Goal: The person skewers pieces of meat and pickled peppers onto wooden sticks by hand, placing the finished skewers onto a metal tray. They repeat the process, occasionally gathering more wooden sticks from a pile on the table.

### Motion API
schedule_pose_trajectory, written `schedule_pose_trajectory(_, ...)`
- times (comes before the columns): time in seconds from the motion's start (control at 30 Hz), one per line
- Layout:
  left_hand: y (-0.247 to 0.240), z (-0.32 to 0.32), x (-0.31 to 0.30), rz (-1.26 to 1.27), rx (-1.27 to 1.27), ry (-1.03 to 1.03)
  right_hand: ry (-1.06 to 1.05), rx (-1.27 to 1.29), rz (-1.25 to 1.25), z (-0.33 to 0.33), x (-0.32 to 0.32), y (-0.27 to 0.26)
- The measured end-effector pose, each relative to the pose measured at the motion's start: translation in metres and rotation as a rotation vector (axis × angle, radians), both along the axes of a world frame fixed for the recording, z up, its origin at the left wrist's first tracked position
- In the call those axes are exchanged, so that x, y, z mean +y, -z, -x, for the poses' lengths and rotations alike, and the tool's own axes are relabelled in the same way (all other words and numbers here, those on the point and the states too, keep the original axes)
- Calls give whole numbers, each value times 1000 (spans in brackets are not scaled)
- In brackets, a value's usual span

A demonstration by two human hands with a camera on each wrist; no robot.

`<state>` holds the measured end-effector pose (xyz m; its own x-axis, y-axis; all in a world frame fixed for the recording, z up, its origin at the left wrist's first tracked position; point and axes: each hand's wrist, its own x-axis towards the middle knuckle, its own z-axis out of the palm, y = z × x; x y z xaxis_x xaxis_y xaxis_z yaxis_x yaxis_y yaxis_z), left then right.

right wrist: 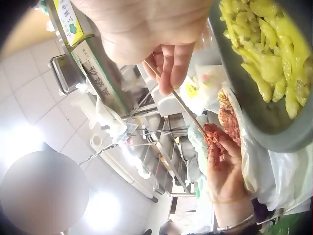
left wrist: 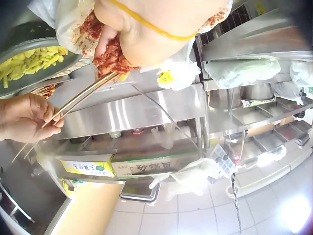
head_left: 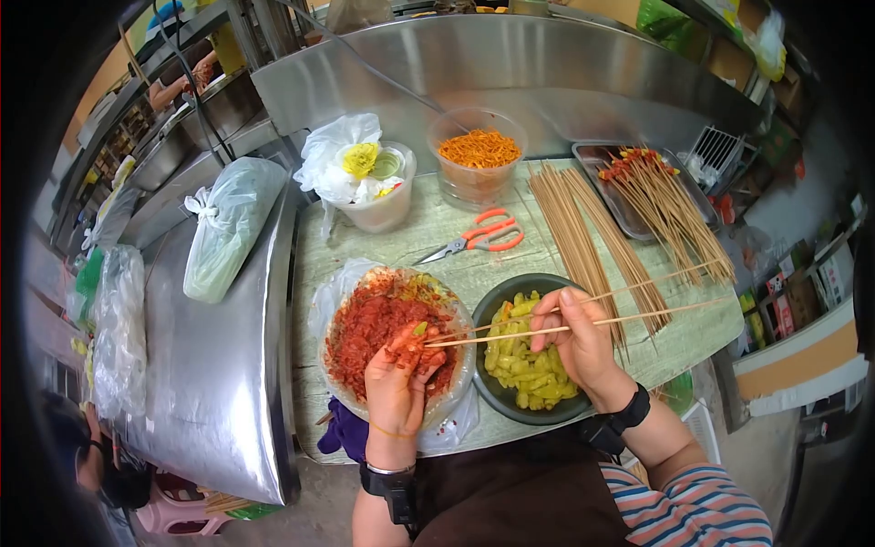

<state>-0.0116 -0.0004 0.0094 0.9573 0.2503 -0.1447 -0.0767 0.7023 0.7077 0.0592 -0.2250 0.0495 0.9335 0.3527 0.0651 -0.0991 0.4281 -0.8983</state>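
My left hand (head_left: 395, 397), its fingers smeared with red marinade, pinches a small lump of red marinated meat (right wrist: 213, 139) over the meat bowl. A bit of yellow-green pickled pepper (head_left: 420, 328) shows at its fingertips. Between the thumb and fingers of my right hand (head_left: 583, 346) are two thin bamboo skewers (head_left: 652, 313), whose near ends reach the left fingertips. Below the left hand, red meat (head_left: 365, 333) fills a bowl (head_left: 467, 369) in clear plastic. The right hand is over a dark bowl (head_left: 483, 381) of pickled peppers (head_left: 538, 374).
Orange-handled scissors (head_left: 488, 239) lie behind the bowls. Further back stand a tub of orange shreds (head_left: 478, 187) and a white tub (head_left: 383, 214) with plastic bags. Bare skewers (head_left: 574, 237) lie at right, beside a metal tray (head_left: 638, 226) with loaded skewers (head_left: 661, 196).
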Motion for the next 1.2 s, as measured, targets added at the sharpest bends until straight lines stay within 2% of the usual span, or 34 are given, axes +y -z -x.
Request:
schedule_pose_trajectory(0.2, 1, 0, 0, 58, -15, -50, 5, -55, -9, 2, -9, -2)
schedule_pose_trajectory(0.4, 4, 0, 1, 16, -15, -36, 22, -96, 89, 4, -4, -4)
schedule_pose_trajectory(0.8, 0, 0, -3, -8, -26, -11, -7, 62, -8, 2, 9, 6)
schedule_pose_trajectory(0.87, -1, 0, -5, -48, -39, -76, 76, -162, 134, 11, 11, 3)
schedule_pose_trajectory(0.9, -2, -1, -6, -47, -39, -78, 75, -162, 135, 15, 11, -1)
schedule_pose_trajectory(0.97, -3, -1, -9, -71, -33, -126, 85, -582, 344, 23, 10, -9)
schedule_pose_trajectory(1.0, -2, -1, -10, -70, -33, -126, 84, -582, 345, 26, 11, -13)
schedule_pose_trajectory(1.07, 2, -1, -12, -140, -70, -205, 45, -872, 438, 31, 14, -18)
schedule_pose_trajectory(1.13, 2, -1, -13, -164, -73, -242, 20, -959, 419, 31, 18, -18)
schedule_pose_trajectory(1.2, 3, -1, -14, -190, -77, -280, 20, -1188, 537, 32, 22, -22)
